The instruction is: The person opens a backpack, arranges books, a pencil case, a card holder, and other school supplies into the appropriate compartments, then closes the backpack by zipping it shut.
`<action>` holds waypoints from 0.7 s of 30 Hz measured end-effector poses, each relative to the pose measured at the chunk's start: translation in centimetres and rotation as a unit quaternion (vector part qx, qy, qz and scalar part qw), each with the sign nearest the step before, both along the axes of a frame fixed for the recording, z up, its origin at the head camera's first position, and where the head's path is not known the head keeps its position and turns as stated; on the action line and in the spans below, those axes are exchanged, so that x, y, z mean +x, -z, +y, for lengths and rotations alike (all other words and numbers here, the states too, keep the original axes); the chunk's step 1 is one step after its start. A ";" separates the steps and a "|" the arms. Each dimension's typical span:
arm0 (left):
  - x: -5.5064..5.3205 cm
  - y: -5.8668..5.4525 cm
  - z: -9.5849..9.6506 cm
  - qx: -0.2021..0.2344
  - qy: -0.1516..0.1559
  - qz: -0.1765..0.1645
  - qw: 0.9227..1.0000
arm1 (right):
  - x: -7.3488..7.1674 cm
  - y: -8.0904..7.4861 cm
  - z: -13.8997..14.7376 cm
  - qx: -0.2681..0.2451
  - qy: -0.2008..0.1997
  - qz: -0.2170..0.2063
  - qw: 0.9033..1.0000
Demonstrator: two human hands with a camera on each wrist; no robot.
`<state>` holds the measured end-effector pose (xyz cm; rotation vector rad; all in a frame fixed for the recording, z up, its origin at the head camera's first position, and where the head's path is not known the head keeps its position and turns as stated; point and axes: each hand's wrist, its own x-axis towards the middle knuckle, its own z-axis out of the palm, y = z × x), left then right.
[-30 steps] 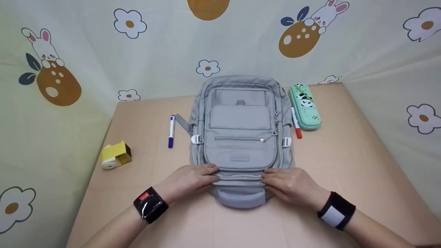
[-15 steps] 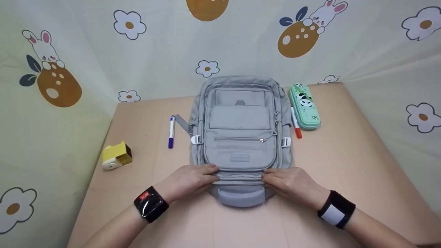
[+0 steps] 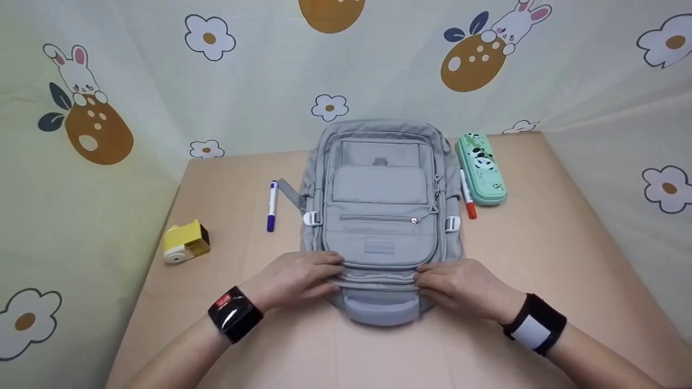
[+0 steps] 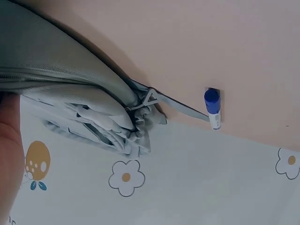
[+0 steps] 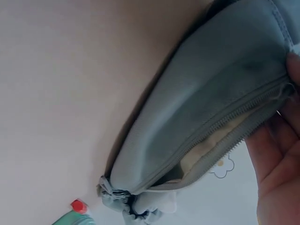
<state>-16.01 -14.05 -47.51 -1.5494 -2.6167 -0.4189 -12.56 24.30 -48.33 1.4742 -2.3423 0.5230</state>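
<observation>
A grey backpack [image 3: 378, 232] lies on its back on the table, its padded top handle [image 3: 381, 312] toward the person. My left hand [image 3: 294, 278] grips the left side of its top end, fingers over the front panel edge and thumb lower by the zip. Opposite it, my right hand [image 3: 467, 286] pinches the zip edge at the right side. In the right wrist view the zip [image 5: 225, 119] is parted beside the right hand [image 5: 281, 164], showing pale lining [image 5: 201, 152]. Only a strip of the left hand [image 4: 9, 150] appears in the left wrist view.
Left of the bag lie a blue-capped marker [image 3: 272, 205] and a yellow pencil sharpener [image 3: 186, 241]. On the right are a red-capped marker [image 3: 468, 194] and a green panda pencil case [image 3: 482, 170]. A patterned curtain [image 3: 270, 70] stands behind the table [image 3: 232, 183].
The left thumb has spread down away from its fingers, which sit slightly higher on the bag. The right hand keeps its place, and the head view shifts slightly.
</observation>
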 end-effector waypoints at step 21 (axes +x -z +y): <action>-8.0 0.1 -2.8 0.099 -0.363 -0.208 0.903 | -9.3 -7.6 -10.1 0.136 0.057 -0.084 0.986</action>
